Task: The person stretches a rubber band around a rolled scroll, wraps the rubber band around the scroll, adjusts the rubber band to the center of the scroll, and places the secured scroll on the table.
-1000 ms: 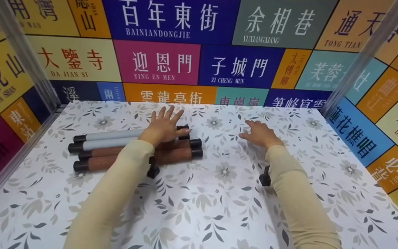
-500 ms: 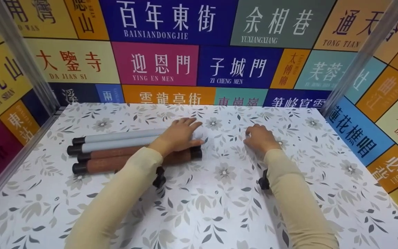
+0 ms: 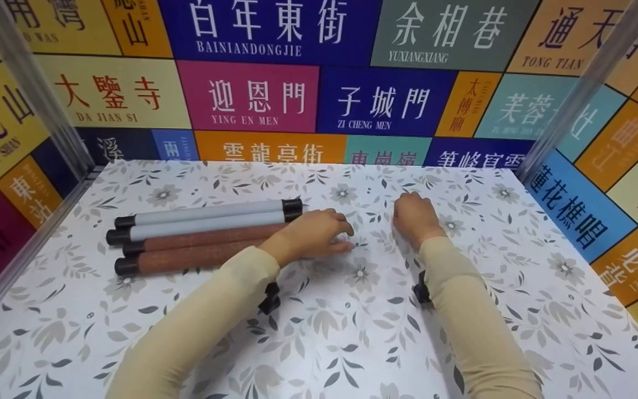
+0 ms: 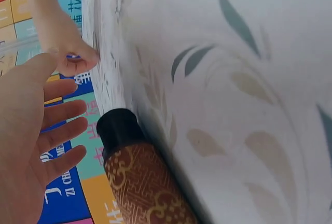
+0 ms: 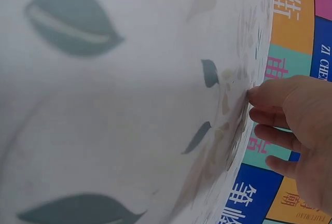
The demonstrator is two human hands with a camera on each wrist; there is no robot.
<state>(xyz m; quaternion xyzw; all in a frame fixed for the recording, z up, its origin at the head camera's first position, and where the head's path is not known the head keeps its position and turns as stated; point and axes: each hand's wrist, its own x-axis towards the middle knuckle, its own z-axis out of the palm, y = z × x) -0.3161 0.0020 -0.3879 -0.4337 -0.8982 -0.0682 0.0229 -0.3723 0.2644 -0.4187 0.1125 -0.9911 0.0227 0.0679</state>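
Note:
Four would exceed my count, so several rolled scrolls with black end knobs lie side by side at left in the head view: pale grey ones behind, brown ones in front. My left hand is over the right ends of the brown scrolls and hides them, its fingers loosely bent. In the left wrist view, that hand is beside a gold-patterned brown scroll, holding nothing. My right hand is low at the tabletop, right of the scrolls. Its fingers are loosely curled around nothing.
A white table with a grey leaf and flower print spreads beneath both arms. Colourful sign panels with Chinese lettering stand behind it and at both sides. Clear corner posts rise at the back corners.
My left hand has moved right and nearer, from over the grey scrolls to the brown scrolls' right ends, its spread fingers relaxing. My right hand's fingers have drawn in. The scrolls stay nearly in place.

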